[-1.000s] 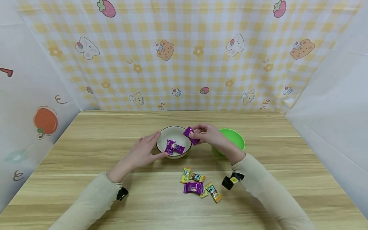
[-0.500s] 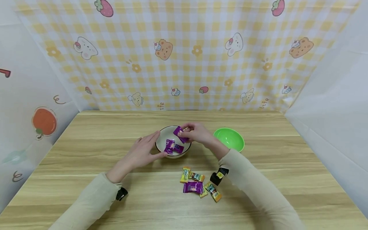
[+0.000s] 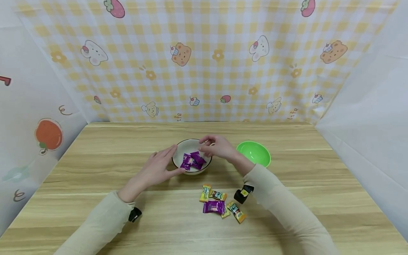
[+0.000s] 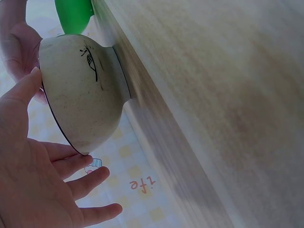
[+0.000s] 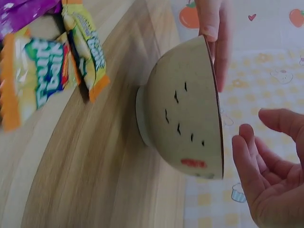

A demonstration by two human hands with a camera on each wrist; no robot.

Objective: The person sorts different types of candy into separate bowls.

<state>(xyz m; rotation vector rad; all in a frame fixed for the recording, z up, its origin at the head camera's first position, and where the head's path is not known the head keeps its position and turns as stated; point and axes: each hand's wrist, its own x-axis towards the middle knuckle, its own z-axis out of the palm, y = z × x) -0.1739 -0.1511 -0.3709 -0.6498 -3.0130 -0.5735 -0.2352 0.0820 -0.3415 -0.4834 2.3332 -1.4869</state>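
A cream bowl [image 3: 188, 146] with a dark rim stands on the table with several purple-wrapped candies [image 3: 192, 162] inside. My left hand [image 3: 156, 166] rests against its left side, thumb and fingertips spread along the rim; the left wrist view shows these fingers [image 4: 90, 183] mostly straight. Over the bowl's right edge is my right hand [image 3: 220, 148], fingers parted and holding nothing. In the right wrist view a gap shows between that hand's thumb and fingertips [image 5: 244, 142], just beside the bowl's mouth. One purple candy lies directly below the right fingers.
To the right of the cream bowl stands a green bowl [image 3: 254, 153]. In front, a small pile has yellow candies [image 3: 236, 211] and a purple candy [image 3: 214, 207]. A checked curtain [image 3: 204, 71] hangs behind the wooden table [image 3: 127, 138].
My right hand has moved left over the cream bowl and let go of a purple candy, which now lies with the others inside. The left hand has stayed at the rim.
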